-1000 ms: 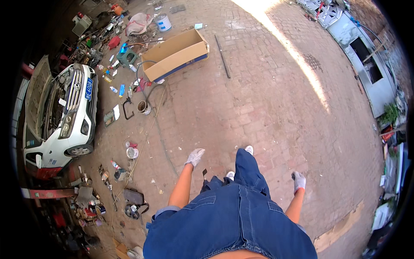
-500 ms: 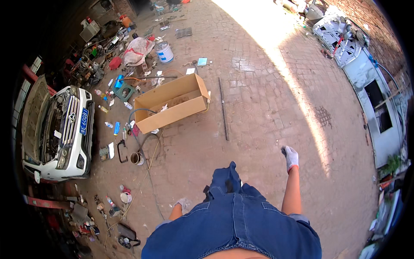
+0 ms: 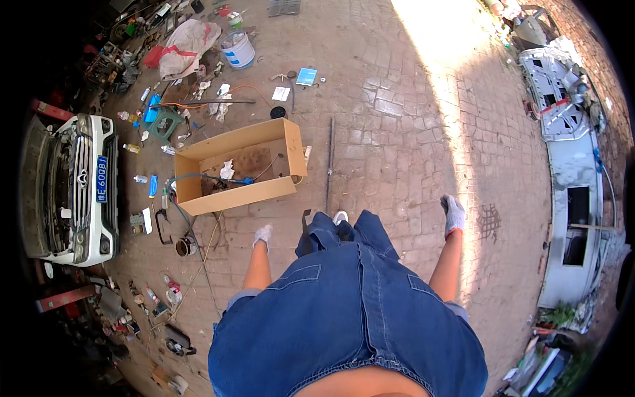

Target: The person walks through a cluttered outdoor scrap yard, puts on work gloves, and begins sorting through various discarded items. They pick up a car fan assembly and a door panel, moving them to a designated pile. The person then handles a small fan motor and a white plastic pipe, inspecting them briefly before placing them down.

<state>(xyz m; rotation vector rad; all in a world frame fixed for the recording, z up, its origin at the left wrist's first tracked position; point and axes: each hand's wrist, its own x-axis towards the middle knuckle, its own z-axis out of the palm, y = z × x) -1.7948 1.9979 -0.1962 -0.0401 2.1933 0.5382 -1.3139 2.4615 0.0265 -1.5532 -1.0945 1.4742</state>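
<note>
My left hand (image 3: 263,235), in a pale work glove, hangs low at my left side. Its fingers look loosely apart, with nothing visible in them. Farther out to the right, my right hand (image 3: 453,212) wears a grey-white glove with a red cuff; its fingers are loosely extended, and I see nothing held. Neither hand touches anything. Nearest the left hand lies an open cardboard box (image 3: 241,198), holding crumpled white paper (image 3: 227,170) and a blue tool or fitting with a hose (image 3: 247,180). Beyond my feet, a long dark rod (image 3: 329,159) lies on the paving.
A white vehicle front (image 3: 99,192) with its hood raised stands left. Around the box lie a green stool (image 3: 164,124), a white bucket (image 3: 238,51), an open can (image 3: 186,247) and loose hoses. A pale vehicle body panel (image 3: 561,258) lines the right side.
My left hand has swung forward into fuller view, and my right hand has moved slightly up. The box and rod sit farther left in view; a white shoe tip now shows.
</note>
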